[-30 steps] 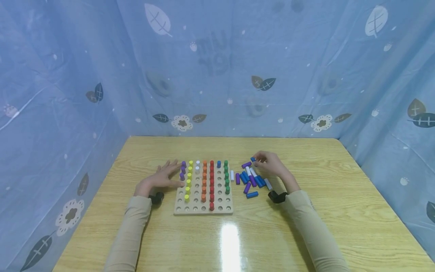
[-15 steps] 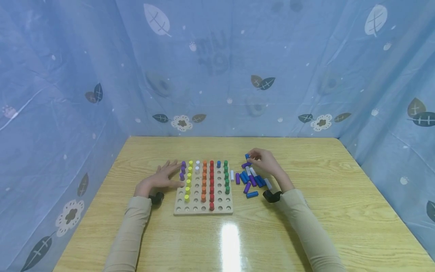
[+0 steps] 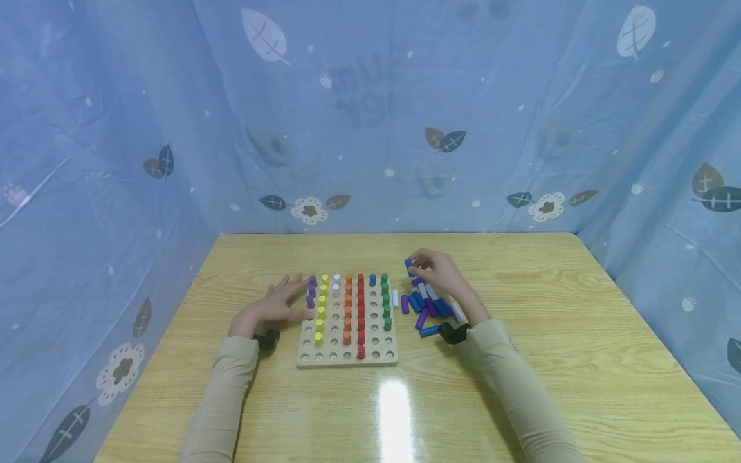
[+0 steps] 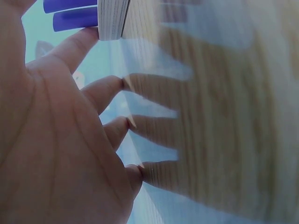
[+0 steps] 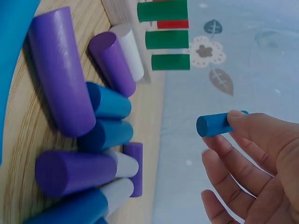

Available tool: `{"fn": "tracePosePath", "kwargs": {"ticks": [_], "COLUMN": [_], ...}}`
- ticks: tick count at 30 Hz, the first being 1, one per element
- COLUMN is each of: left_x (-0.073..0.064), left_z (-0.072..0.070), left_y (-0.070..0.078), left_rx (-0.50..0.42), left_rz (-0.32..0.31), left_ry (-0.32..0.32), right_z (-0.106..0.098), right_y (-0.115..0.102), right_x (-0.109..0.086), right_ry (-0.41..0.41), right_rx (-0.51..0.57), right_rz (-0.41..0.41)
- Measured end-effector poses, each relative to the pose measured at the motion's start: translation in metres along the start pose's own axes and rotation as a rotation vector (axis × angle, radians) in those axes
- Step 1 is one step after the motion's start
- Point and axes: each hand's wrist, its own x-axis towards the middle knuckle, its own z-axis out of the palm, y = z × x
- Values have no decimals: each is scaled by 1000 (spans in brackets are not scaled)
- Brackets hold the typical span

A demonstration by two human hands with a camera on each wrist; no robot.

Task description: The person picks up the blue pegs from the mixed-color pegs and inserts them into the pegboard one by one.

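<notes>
My right hand (image 3: 441, 271) pinches a blue peg (image 5: 214, 124) between thumb and fingers, raised above the far end of a loose peg pile. My left hand (image 3: 272, 306) lies on the table with fingers spread, at the left side of a wooden pegboard (image 3: 347, 363); in the left wrist view a fingertip touches the board's edge (image 4: 112, 21). Upright in the board stand columns of purple (image 3: 310, 301), yellow (image 3: 321, 312), white (image 3: 336, 289), orange (image 3: 348, 312), red (image 3: 361, 312) and green (image 3: 386, 312) pegs, plus one blue peg (image 3: 373, 280).
Right of the board lie loose purple (image 5: 63, 72), blue (image 5: 110, 134) and white pegs (image 5: 130, 51), some touching. A white peg (image 3: 395, 299) lies close along the board's right edge. Blue patterned curtains (image 3: 382, 116) stand behind the wooden table (image 3: 492, 399) and at both sides.
My right hand has lifted the blue peg from beside the pile and carried it left toward the board, turning it more upright. The left hand has stayed in place.
</notes>
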Motion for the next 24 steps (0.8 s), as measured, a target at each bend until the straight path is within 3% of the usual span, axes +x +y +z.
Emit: {"fn": "tracePosePath", "kwargs": {"ticks": [12, 24], "left_x": [0, 1], "left_z": [1, -1], "left_y": [-1, -1], "left_rx": [-9, -2], "left_rz": [-6, -6], "left_ry": [-1, 0], "right_z": [12, 22], "right_y": [-11, -25], "right_x": [8, 12], "right_ry": [-14, -31], "right_rx": [50, 88], "right_rz": [-76, -75]}}
